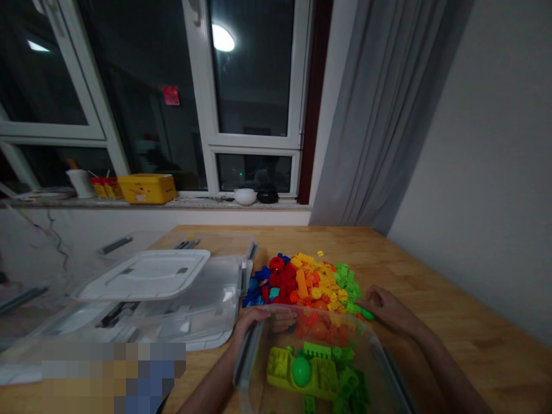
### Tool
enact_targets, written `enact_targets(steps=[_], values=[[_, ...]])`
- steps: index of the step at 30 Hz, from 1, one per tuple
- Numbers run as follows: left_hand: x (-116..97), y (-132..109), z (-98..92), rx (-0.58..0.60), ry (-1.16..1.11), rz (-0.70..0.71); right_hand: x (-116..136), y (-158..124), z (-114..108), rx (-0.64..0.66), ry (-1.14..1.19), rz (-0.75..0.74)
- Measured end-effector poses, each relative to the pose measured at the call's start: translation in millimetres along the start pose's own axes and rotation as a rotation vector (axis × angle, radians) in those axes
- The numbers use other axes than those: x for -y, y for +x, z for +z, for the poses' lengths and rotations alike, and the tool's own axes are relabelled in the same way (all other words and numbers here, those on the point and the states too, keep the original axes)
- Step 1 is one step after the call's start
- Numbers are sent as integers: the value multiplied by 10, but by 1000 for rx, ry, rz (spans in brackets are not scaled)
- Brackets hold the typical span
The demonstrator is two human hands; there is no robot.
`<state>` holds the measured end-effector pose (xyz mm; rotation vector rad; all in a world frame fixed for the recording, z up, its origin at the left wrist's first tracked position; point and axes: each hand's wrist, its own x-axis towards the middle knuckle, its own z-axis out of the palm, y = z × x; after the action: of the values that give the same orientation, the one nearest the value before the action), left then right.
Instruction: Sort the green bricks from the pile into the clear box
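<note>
In the head view, a clear plastic box (382, 374) with grey side clips stands at the table's front. Green blocks, a yellow-green tray-like piece (321, 376) and a green egg-shaped piece (301, 370) lie in it. My left hand (261, 319) is closed over the box's far left corner, its fingers partly seen through the plastic. Beyond the box spreads a pile of toy blocks (317, 282), blue and red at left, orange and yellow in the middle, green at right. At the pile's green edge, my right hand (386, 309) has its fingers bent around a green block (365, 314), partly hidden.
Several clear boxes and white lids (150, 273) are stacked at the left of the wooden table (435, 282). A lone yellow block (319, 253) lies behind the pile. On the windowsill sit a yellow box (146, 188), a white bowl (245, 196) and a black one (267, 196).
</note>
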<state>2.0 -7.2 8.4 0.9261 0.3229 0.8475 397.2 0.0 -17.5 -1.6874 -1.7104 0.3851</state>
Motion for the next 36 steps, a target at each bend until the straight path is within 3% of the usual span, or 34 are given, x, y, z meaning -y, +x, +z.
enact_targets(steps=[3,10,15,19,22,27,32,36], values=[[-6,-7,18,-28,3,-13,12,-20,-6,117,-47,-37],[-3,-14,52,-64,10,-11,-6,-31,23,157,-92,40],[5,-11,37,-75,0,-2,-19,-13,21,164,-67,74],[-11,-24,45,-55,18,-14,57,-1,-30,59,9,63],[-17,-32,53,-58,9,-17,169,7,-50,-13,182,77],[-13,-17,35,-31,23,-20,434,-18,30,-40,700,124],[-5,-17,24,-38,5,-15,659,-154,159,121,1134,127],[25,-14,-14,-61,-13,-19,717,-257,182,364,1096,67]])
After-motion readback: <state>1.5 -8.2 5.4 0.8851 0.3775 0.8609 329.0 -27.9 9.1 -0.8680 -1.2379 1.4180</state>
